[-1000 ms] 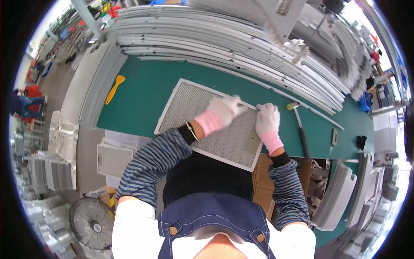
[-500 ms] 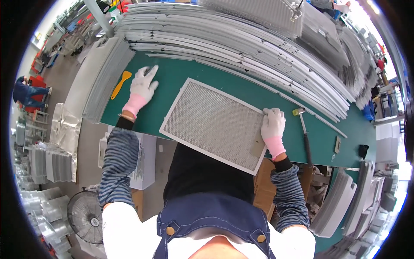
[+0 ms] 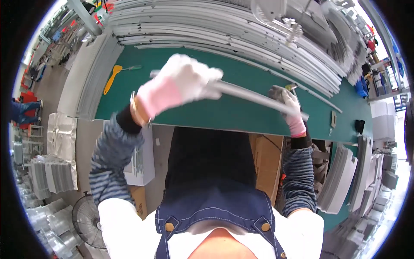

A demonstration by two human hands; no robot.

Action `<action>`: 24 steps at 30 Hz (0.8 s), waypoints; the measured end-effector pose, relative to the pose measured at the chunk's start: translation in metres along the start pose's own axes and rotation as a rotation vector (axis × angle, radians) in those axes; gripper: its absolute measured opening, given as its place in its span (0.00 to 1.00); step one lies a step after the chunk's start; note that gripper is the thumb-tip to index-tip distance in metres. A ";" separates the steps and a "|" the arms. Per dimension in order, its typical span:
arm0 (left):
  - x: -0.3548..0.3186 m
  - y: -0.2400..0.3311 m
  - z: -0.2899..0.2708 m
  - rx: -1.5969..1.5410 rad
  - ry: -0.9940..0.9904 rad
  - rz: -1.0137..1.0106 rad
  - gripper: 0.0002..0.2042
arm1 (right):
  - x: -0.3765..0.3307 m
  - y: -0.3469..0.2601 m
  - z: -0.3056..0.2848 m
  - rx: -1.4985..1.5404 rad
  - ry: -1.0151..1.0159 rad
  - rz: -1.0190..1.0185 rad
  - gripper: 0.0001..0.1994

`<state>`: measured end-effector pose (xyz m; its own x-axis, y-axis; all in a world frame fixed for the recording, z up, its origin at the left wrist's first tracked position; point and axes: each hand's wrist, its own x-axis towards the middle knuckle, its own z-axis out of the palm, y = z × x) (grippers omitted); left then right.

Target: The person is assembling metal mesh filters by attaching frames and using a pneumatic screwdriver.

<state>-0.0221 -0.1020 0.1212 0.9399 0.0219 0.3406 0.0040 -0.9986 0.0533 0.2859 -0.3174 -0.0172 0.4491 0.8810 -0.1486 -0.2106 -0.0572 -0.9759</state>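
Observation:
A framed metal mesh filter panel [image 3: 250,93] is tipped up above the bench, so that only its thin pale edge shows, blurred by motion. My left hand [image 3: 183,80], in a white glove with a pink cuff, is closed on that edge left of its middle. Near the panel's right end, my gloved right hand [image 3: 291,103] has its fingers curled at the edge. The panel's mesh face is hidden. Just behind my right hand lies a hammer [image 3: 294,86] with a yellowish head; the hand covers part of it.
A yellow scraper [image 3: 113,80] and a thin tool with a green handle [image 3: 134,67] lie at the bench's left. Long metal strips [image 3: 233,41] are stacked along the back of the green bench [image 3: 207,114]. Panel stacks [image 3: 84,82] stand left; a black item [image 3: 359,126] lies right.
The panel has gone from lying flat to edge-on and lifted. My left hand has moved right from the bench onto its edge. The green-handled tool has come into sight.

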 end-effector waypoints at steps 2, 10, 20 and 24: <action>0.032 -0.005 -0.008 -0.079 -0.068 -0.038 0.21 | 0.012 0.052 -0.039 0.278 0.149 -0.174 0.18; 0.012 -0.004 -0.023 -0.304 0.131 -0.005 0.13 | -0.035 0.037 0.002 0.109 0.304 -0.451 0.10; -0.067 0.006 0.048 -1.057 0.676 -0.565 0.23 | -0.091 -0.095 0.127 0.375 0.015 -0.581 0.17; -0.071 0.001 0.098 -0.851 0.723 -0.735 0.20 | -0.081 -0.113 0.158 0.115 -0.167 -0.509 0.16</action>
<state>-0.0557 -0.1092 0.0048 0.4190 0.8229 0.3838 -0.0332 -0.4085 0.9121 0.1362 -0.3078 0.1302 0.3771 0.8473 0.3740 -0.1004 0.4388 -0.8929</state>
